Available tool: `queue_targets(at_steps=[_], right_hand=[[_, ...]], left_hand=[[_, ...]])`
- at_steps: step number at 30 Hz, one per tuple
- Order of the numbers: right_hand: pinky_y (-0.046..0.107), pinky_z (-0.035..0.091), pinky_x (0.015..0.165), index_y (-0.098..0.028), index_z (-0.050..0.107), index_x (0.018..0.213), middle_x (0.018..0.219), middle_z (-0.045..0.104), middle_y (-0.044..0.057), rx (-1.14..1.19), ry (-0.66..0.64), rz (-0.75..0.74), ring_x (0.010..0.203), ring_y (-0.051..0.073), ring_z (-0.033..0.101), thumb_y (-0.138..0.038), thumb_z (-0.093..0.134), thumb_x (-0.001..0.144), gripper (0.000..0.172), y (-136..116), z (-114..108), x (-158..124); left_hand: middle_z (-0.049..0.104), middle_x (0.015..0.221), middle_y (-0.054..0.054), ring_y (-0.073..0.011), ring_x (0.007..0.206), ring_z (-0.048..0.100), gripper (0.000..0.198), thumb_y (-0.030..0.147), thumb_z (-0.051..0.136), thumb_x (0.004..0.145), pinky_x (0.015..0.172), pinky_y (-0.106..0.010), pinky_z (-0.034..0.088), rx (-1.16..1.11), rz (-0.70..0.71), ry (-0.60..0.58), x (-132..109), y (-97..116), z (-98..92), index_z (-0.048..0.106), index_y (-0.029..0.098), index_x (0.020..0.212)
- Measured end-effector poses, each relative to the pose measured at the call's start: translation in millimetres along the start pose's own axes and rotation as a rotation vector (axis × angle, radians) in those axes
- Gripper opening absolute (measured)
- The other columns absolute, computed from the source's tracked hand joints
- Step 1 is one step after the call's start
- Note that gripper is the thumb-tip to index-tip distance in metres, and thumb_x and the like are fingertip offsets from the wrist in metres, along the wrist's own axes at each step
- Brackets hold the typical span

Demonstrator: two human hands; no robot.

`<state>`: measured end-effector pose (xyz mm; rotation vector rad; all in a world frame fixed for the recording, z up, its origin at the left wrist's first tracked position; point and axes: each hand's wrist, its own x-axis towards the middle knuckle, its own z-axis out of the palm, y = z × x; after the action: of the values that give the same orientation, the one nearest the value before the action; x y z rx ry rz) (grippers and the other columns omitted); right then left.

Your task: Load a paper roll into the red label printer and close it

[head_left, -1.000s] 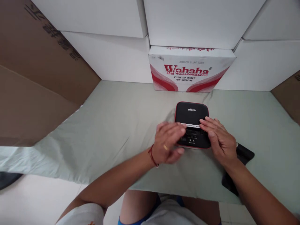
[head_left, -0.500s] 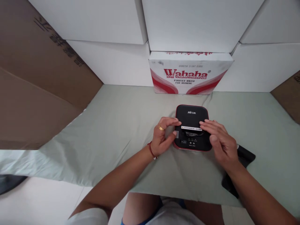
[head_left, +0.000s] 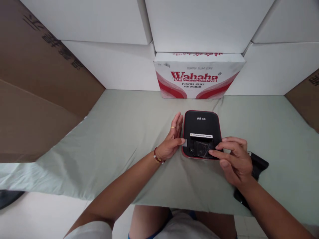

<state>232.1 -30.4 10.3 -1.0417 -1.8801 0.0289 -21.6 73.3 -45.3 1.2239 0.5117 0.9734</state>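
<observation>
A black device with rounded corners and a red edge point(head_left: 202, 127), which looks like a small label printer, lies on the cloth in front of me. A white warning strip crosses its top. Below that strip, a dark, glossy film-like piece point(head_left: 201, 149) sticks out over the front part. My left hand point(head_left: 171, 137) lies along the device's left side with fingers stretched out, its thumb on a grey patch at the edge. My right hand point(head_left: 234, 159) is at the right front corner, fingers bent but apart, with fingertips touching the glossy piece and the device's edge.
A Wahaha water carton point(head_left: 196, 79) stands behind the device against stacked white boxes point(head_left: 209, 26). Brown cardboard point(head_left: 45, 83) walls the left side, and more cardboard point(head_left: 305, 99) stands at the right. A black object point(head_left: 259, 164) lies partly under my right forearm on the green cloth point(head_left: 129, 132).
My left hand has slid from the top of the device to its left side. My right fingers have moved down to the front, where the glossy piece now covers the printed icons.
</observation>
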Motion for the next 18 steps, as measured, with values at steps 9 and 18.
queue_targets(at_steps=[9,18], right_hand=[[0.047,0.061,0.085,-0.033,0.086,0.120,0.099,0.085,0.006,0.016,-0.065,-0.155,0.100,0.029,0.073,-0.033,0.067,0.102,0.026,-5.8,-9.8,20.5],[0.038,0.061,0.080,-0.024,0.082,0.104,0.104,0.086,0.010,-0.481,-0.782,0.321,0.089,0.026,0.080,-0.028,0.054,0.108,0.029,-21.2,3.1,128.7]], left_hand=[[0.015,0.192,-0.004,-0.0328,0.180,0.011,0.112,0.059,0.085,0.085,0.148,-0.058,0.009,0.022,0.053,-0.008,4.7,-7.0,-1.2,0.020,0.042,0.175],[0.026,0.188,-0.007,-0.0325,0.179,0.017,0.110,0.055,0.087,0.083,0.147,-0.057,0.010,-0.042,0.056,0.032,5.6,-15.2,-1.8,0.026,0.040,0.173]])
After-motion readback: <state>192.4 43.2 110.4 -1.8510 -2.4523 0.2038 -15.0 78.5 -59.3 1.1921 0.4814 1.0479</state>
